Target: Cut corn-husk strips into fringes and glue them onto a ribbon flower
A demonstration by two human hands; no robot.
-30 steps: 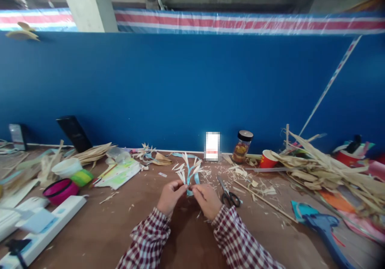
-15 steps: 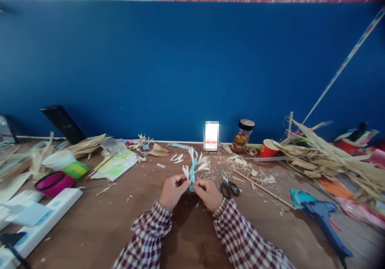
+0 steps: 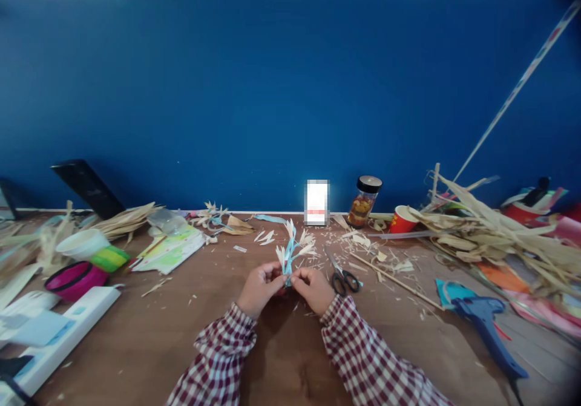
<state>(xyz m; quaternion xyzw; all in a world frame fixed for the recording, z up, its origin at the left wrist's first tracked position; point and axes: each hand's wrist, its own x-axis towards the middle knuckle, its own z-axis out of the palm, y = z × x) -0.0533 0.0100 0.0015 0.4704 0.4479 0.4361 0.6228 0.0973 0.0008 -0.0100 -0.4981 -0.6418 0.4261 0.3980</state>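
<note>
Between my two hands stands a small flower spray [image 3: 290, 252], with pale petal tufts and a light blue wrapped stem. My left hand [image 3: 262, 288] pinches the bottom of the stem from the left. From the right, my right hand [image 3: 312, 290] grips the same lower end with thumb and fingers. The fingertips nearly meet and hide the very end of the stem. Black-handled scissors [image 3: 345, 281] lie on the table just beyond my right hand. Pale scraps [image 3: 265, 236] are scattered behind the spray.
At right lie a blue glue gun [image 3: 490, 327], a thin stick [image 3: 399, 282] and a heap of dry husks [image 3: 481, 230]. A lidded jar [image 3: 363, 203] and red paper cup [image 3: 403, 219] stand at the back. A power strip [image 3: 68, 339] and pink bowl [image 3: 75, 282] are at left.
The view has shifted slightly. Both hands keep their pinch at the stem's base, and the spray's upper part looks a little more gathered around the stem.
</note>
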